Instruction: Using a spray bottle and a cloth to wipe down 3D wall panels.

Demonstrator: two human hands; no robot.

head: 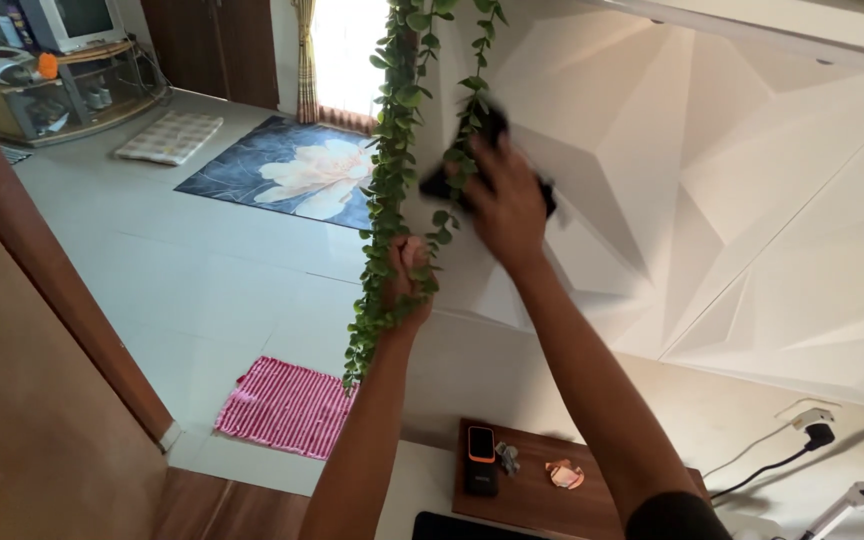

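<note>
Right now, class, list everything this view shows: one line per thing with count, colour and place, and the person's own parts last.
hanging vine: two strands, green, top centre against the wall
dark cloth: one, black, pressed to the vine
wall panels: white, faceted, right side
floral rug: one, dark blue with pale flower, by the window
striped mat: one, pink, on the floor below
quilted mat: one, pale, upper left
television: one, grey, on a corner stand
wooden shelf: one, brown, bottom centre
phone: one, orange-edged, on the shelf
plug: one, black, lower right
left hand: grip closed on the vine
right hand: holds the cloth
</note>
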